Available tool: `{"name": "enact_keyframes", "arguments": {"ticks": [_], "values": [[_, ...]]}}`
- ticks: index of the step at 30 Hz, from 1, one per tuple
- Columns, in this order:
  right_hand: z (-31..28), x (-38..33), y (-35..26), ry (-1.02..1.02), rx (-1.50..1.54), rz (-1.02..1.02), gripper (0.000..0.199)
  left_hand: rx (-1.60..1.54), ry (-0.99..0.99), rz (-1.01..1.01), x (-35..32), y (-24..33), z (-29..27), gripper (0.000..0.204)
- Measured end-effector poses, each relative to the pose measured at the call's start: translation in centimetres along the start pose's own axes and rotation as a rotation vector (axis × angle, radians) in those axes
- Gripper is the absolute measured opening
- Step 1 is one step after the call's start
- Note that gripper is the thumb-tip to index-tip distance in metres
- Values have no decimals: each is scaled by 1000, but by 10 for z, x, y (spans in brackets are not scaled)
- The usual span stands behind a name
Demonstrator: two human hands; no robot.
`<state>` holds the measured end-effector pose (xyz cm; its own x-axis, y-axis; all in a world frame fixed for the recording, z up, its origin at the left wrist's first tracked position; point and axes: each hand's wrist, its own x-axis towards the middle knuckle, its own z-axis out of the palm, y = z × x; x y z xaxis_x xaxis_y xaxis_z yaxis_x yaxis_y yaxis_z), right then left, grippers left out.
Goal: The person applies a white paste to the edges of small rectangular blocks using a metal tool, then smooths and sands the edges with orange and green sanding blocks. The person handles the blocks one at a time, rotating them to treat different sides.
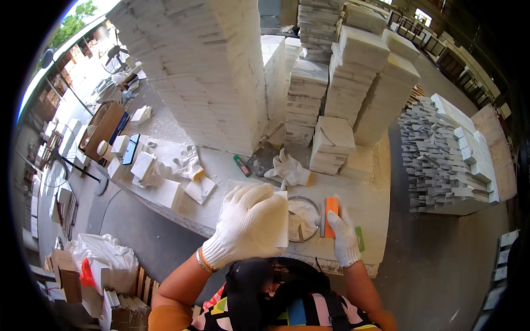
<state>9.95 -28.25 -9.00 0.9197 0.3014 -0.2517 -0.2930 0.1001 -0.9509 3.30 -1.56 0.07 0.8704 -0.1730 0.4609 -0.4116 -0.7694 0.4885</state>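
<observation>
My left hand [245,223], in a white knitted glove, is closed over a square white tile [280,220] at the near edge of the worktable, its fingers curled across the tile's face. Another pale slab edge shows behind it. My right hand [344,236], also gloved, grips a flat orange scraper [330,217] with a grey metal edge along its left side. Between the hands lies a round metal-rimmed pan [316,207] with white paste or powder in it. A small narrow blade [300,233] rests in the pan. A green block [360,239] sits beside my right wrist.
Tall stacks of white tiles [204,71] rise at the back. Loose gloves [288,169], a green-and-red small item [241,165], white blocks [167,194] and a phone [131,149] lie on the table. A loaded pallet [441,160] stands right; cartons [69,273] and a fan [58,165] stand left.
</observation>
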Motion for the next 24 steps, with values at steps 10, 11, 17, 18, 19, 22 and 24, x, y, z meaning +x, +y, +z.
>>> {"name": "enact_keyframes", "arguments": {"ticks": [10, 11, 17, 18, 19, 22, 24], "values": [[-133, 9, 35, 379, -643, -16, 75, -561, -269, 13, 8, 34, 75, 107], [-139, 13, 36, 387, -753, -15, 75, -623, -299, -15, 7, 32, 84, 109], [-157, 22, 38, 314, -1256, 54, 76, -951, -376, -276, 5, 35, 111, 117], [-151, 20, 41, 317, -1289, 49, 76, -1004, -384, -316, 5, 33, 110, 119], [-147, 19, 42, 321, -1321, 44, 75, -1058, -394, -357, 5, 31, 109, 122], [-135, 14, 25, 341, -1294, 26, 74, -1234, -364, -374, 1, 19, 113, 129], [-135, 15, 22, 356, -1134, -109, 73, -1377, -365, -398, 0, 11, 121, 132]]}}
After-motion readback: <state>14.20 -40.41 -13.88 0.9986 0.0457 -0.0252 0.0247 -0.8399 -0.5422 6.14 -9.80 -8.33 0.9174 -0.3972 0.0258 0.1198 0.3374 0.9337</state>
